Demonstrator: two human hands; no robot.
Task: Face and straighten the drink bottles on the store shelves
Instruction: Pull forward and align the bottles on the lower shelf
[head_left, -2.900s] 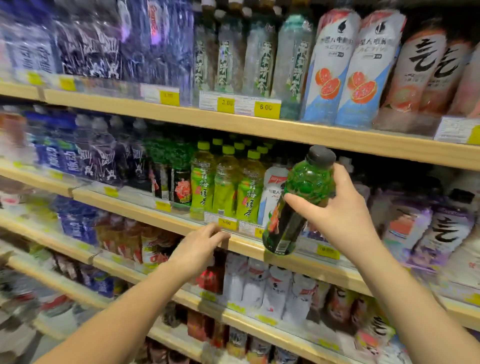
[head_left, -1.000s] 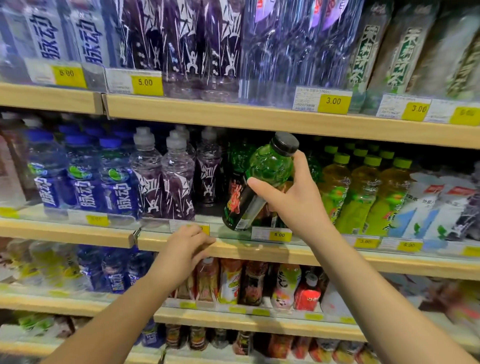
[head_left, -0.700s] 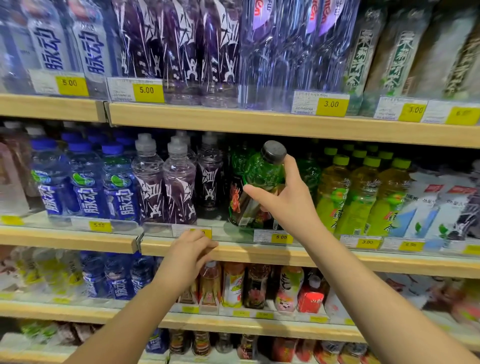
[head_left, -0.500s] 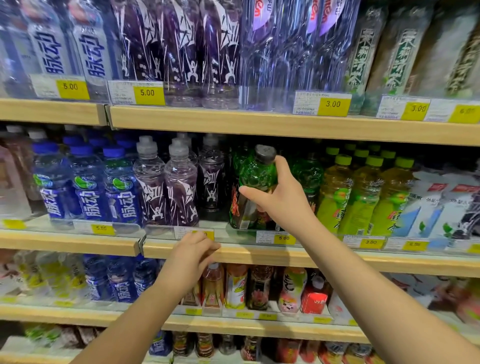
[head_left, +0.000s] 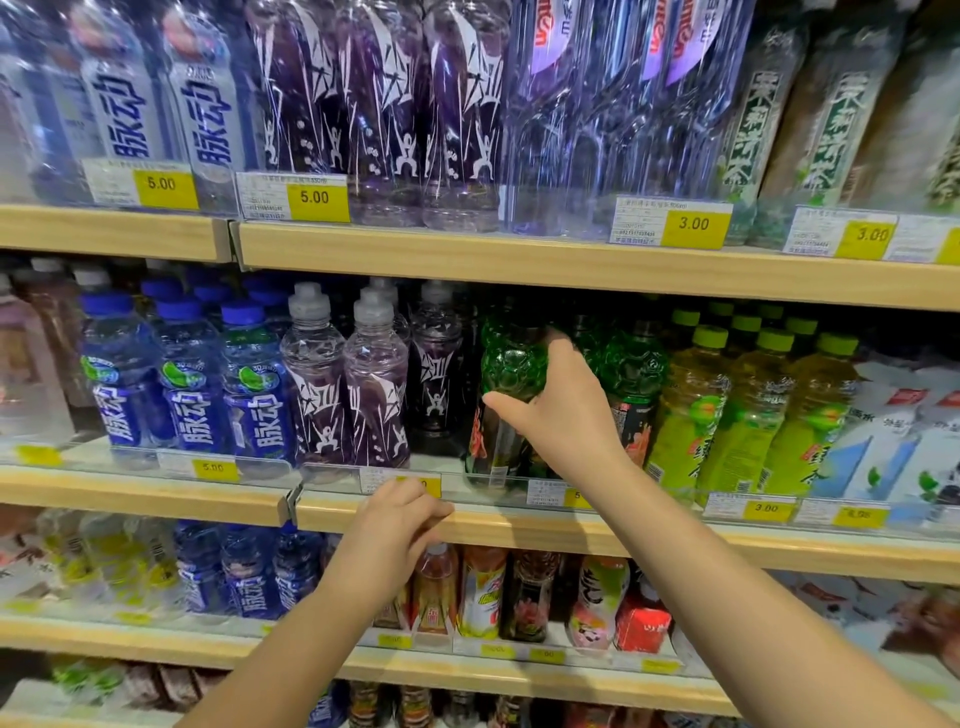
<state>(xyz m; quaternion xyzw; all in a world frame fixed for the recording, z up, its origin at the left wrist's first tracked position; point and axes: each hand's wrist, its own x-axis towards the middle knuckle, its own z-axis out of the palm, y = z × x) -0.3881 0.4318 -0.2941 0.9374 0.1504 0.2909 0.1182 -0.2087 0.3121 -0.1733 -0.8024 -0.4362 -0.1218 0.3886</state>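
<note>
Bright, even store light falls from above and in front, so the pale wooden shelf edges (head_left: 519, 260) glow while the recesses behind the rows go almost black. Each board throws a band of shadow over the caps beneath it. Soft white glare streaks the clear purple-labelled bottles (head_left: 384, 119) on the top shelf and the transparent price strip (head_left: 493, 491). The green bottle (head_left: 511, 374) held in the right hand (head_left: 566, 410) catches small highlights on its faceted shoulder. The middle is fairly sharp, and the yellow price tags (head_left: 314, 197) read plainly. Toward the left and lower edges, the yellow-labelled bottles (head_left: 104, 561) smear into blur. The wide lens bows the shelf lines and leans the top-row bottles outward.
</note>
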